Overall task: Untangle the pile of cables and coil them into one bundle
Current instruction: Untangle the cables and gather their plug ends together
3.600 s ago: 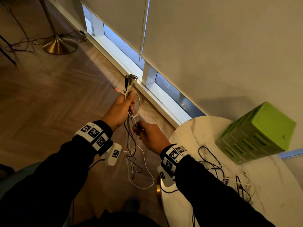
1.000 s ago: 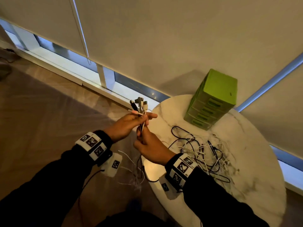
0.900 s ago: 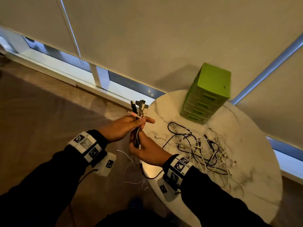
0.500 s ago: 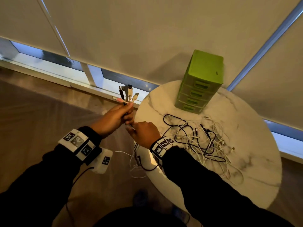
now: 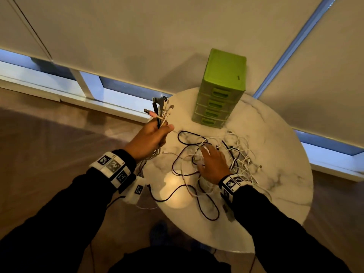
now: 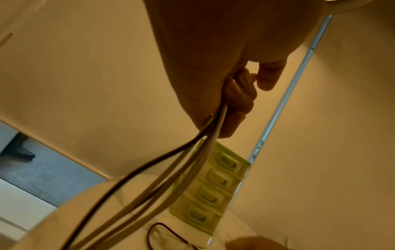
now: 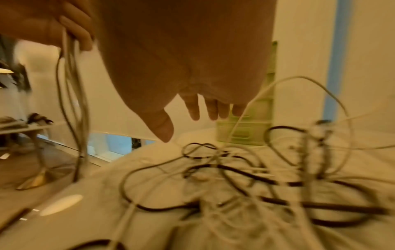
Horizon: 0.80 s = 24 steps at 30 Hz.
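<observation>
My left hand [image 5: 150,137] grips a bunch of cables [image 5: 160,113] just past the table's left edge, with several plug ends sticking up above the fist. In the left wrist view my curled fingers [image 6: 239,94] clamp black and white cables [image 6: 171,169] that trail downward. A tangled pile of black and white cables [image 5: 226,152] lies on the round marble table [image 5: 275,194]. My right hand [image 5: 211,161] hovers over the pile's left part with fingers spread and straight. The right wrist view shows these fingers [image 7: 210,110] holding nothing above the blurred pile [image 7: 245,177].
A green mini drawer unit [image 5: 220,89] stands at the table's far edge, close behind the pile. Beige blinds and a low window strip [image 5: 110,91] run behind. Wooden floor [image 5: 59,154] lies to the left of the table.
My right hand let go of the held cables and moved right onto the pile on the table, fingers opening. The left hand kept its grip on the bunch and drifted toward the table.
</observation>
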{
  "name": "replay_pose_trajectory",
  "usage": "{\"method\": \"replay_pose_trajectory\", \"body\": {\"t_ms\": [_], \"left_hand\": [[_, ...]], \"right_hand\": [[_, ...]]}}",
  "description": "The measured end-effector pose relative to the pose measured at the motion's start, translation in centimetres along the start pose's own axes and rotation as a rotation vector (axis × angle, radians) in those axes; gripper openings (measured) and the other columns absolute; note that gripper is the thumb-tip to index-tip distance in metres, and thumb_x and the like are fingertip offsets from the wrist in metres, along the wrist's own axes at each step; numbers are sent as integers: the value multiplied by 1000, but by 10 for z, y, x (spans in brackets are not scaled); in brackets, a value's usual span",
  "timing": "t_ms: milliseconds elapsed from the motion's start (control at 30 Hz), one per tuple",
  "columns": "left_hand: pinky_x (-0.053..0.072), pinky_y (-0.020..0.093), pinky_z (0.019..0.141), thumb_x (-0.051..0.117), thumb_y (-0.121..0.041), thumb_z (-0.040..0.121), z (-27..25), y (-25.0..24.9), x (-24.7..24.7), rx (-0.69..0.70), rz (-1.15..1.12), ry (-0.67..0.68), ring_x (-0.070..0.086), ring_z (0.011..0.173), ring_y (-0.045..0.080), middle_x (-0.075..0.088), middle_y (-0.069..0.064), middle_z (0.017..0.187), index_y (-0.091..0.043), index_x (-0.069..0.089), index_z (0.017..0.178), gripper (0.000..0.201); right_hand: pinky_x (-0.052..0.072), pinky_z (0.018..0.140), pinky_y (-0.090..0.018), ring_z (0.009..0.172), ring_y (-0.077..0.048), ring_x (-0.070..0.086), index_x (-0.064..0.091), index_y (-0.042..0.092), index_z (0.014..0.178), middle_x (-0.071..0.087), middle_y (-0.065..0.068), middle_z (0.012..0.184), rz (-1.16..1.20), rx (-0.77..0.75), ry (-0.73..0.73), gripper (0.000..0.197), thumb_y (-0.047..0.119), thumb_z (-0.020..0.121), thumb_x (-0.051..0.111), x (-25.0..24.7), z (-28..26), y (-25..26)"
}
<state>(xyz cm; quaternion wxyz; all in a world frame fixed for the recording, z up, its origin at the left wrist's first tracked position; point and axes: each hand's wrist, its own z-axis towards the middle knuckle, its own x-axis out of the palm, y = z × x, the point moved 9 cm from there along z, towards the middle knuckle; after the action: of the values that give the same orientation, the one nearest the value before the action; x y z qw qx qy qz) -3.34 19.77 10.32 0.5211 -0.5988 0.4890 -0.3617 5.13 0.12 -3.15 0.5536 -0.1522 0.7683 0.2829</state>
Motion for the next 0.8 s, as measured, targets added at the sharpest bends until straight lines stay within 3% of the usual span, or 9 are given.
{"method": "replay_pose_trajectory", "body": {"t_ms": [67, 133, 267, 333, 433, 500, 600, 700, 800], "left_hand": [[35, 37, 67, 54, -19, 103, 8, -6, 18, 28, -5, 39, 35, 56, 10, 35, -6, 61, -19, 42, 79, 26], [32, 40, 68, 54, -20, 103, 17, -11, 34, 45, -14, 62, 32, 55, 11, 34, -5, 60, -21, 40, 76, 30], [32, 41, 66, 61, -36, 93, 32, -16, 56, 52, -25, 93, 34, 55, 11, 37, -10, 56, -30, 46, 70, 28], [33, 36, 63, 61, -34, 93, 39, -17, 62, 59, -35, 85, 34, 53, 10, 37, -11, 57, -27, 45, 72, 27], [34, 32, 63, 59, -27, 98, 48, -13, 65, 63, -41, 62, 34, 52, 8, 36, -11, 57, -31, 48, 69, 32], [33, 32, 62, 61, -31, 95, 52, -10, 69, 54, -62, 55, 35, 51, 7, 37, -11, 56, -35, 53, 64, 33], [31, 32, 60, 66, -43, 85, 54, -8, 74, 34, -69, 48, 34, 50, 9, 37, -10, 54, -37, 53, 61, 28], [33, 29, 59, 67, -46, 81, 55, -5, 74, 30, -76, 37, 34, 50, 9, 37, -9, 55, -36, 54, 62, 26], [33, 31, 61, 64, -36, 90, 56, 0, 71, 15, -73, -1, 34, 51, 9, 38, -8, 57, -29, 51, 70, 25]], "right_hand": [[18, 119, -41, 150, -29, 23, 33, 14, 153, 25, -11, 163, -117, 67, 114, 58, 33, 100, 48, 7, -6, -44], [28, 115, -38, 145, -28, 35, 45, 14, 145, 36, -9, 158, -187, 93, 187, 49, 32, 99, 50, 8, -14, -83], [39, 104, -35, 138, -26, 45, 60, 13, 126, 53, -6, 142, -189, 159, 188, 35, 25, 93, 58, -9, -27, -131], [36, 105, -39, 135, -29, 47, 60, 15, 130, 53, -7, 143, -60, 166, 43, 38, 18, 93, 59, -26, -26, -130], [31, 108, -45, 125, -29, 54, 66, 19, 120, 61, -5, 130, 18, -28, -202, 35, 13, 86, 61, -53, -25, -87], [29, 108, -42, 124, -25, 53, 66, 21, 121, 62, -3, 128, 4, -233, -92, 35, 19, 87, 60, -40, -27, -46], [31, 104, -43, 126, -23, 51, 63, 24, 126, 57, 0, 135, -162, -402, 258, 37, 35, 93, 52, 12, -35, -9], [27, 109, -45, 128, -26, 49, 63, 20, 124, 57, -3, 133, -324, -361, 341, 36, 37, 95, 52, 33, -34, -25], [24, 111, -45, 130, -25, 50, 61, 22, 124, 58, -1, 133, -364, -263, 358, 35, 37, 93, 53, 26, -24, -62]]}}
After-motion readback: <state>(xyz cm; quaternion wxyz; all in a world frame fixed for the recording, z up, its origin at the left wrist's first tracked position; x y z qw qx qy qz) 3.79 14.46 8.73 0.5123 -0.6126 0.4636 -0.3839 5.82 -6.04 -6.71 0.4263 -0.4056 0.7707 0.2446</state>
